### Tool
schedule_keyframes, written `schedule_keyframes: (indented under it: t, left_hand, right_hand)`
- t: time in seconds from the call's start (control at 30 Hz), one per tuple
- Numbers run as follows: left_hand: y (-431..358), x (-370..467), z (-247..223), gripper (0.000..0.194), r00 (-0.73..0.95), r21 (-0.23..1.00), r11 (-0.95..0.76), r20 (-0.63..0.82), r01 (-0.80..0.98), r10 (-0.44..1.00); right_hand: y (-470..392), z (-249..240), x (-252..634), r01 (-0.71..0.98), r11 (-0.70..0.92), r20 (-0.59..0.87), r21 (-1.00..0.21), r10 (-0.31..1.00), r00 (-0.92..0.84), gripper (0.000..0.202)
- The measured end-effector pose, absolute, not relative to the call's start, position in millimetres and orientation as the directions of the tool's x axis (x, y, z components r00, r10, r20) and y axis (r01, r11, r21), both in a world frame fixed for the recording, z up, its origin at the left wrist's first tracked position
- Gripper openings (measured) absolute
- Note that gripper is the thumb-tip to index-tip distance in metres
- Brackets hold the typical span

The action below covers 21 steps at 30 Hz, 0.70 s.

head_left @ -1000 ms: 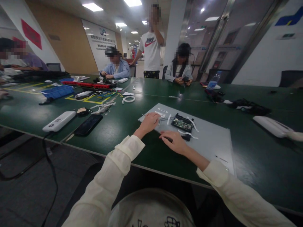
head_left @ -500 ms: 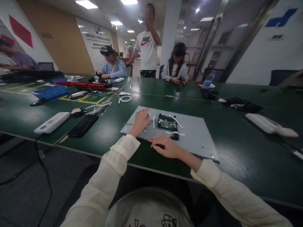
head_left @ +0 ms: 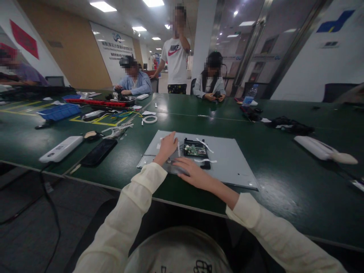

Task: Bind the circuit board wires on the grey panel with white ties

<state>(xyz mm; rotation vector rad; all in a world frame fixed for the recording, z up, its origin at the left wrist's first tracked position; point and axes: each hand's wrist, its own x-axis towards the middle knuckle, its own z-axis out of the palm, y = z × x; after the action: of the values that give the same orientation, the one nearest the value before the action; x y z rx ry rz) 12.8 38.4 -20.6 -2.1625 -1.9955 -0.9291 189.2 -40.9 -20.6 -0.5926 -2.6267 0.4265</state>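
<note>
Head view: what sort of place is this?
Probably an office workroom used for hands-on electronics work: a bare circuit board sits on a grey panel on the big green table, and a wall sign bears a logo and lettering.

On the flat green tabletop (head_left: 273, 163), a grey rectangular panel (head_left: 226, 167) bears a black-framed green circuit board (head_left: 195, 150). Left of the panel lie a black rectangular phone (head_left: 99, 152) and, farther left, a white oblong power bank (head_left: 61, 149); behind and to its left, a coiled white cable (head_left: 149, 122).
</note>
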Motion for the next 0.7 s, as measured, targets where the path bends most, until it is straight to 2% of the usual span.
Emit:
schedule_keyframes:
  t: [0.17,0.3,0.43,0.7]
  left_hand:
    - [38,10,-16,0.032,-0.041,0.403,-0.21,0.531,0.891,0.847]
    - [36,8,-13,0.03,-0.053,0.42,-0.243,0.58,0.874,0.813]
    - [33,9,-16,0.03,-0.018,0.412,-0.257,0.555,0.874,0.831]
    - [30,11,-21,0.032,0.043,0.405,-0.28,0.503,0.871,0.863]
  right_hand:
    - [-6,-37,201,0.592,0.741,0.234,-0.317,0.666,-0.709,0.041]
    - [37,-55,225,0.733,0.61,0.328,-0.301,0.788,-0.521,0.038]
    - [73,-65,258,0.842,0.442,0.41,-0.31,0.861,-0.301,0.038]
    - [93,-60,332,0.955,0.024,0.361,-0.295,0.928,0.088,0.048]
